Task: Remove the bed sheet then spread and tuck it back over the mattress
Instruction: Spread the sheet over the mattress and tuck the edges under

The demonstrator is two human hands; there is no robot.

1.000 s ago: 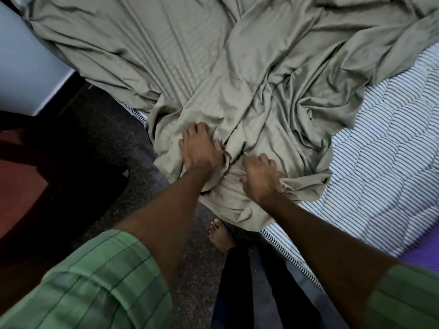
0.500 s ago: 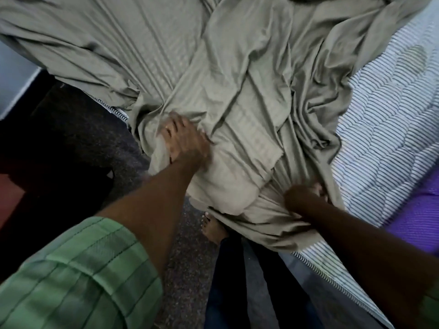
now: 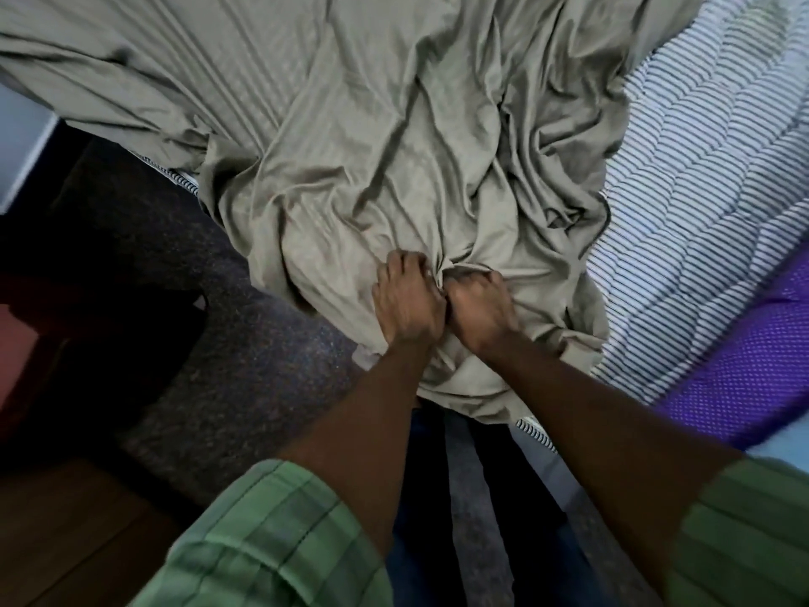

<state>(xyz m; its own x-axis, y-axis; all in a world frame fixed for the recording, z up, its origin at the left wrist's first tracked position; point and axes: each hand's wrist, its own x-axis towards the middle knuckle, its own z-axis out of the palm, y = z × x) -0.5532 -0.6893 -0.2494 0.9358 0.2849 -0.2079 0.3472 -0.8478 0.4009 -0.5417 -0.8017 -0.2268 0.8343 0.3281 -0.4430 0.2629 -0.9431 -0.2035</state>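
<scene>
Bed sheet (image 3: 350, 138) bunched on striped mattress (image 3: 700, 190), both hands (image 3: 442, 304) gripping it

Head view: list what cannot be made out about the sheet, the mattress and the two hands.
- Bed sheet: its far edges run off the top of the head view.
- Striped mattress: mostly under the sheet; only the right strip shows.
- Left hand and right hand: fingertips buried in gathered cloth, so which hem they grip is unclear.
- Purple cloth: cut by the right edge.
</scene>
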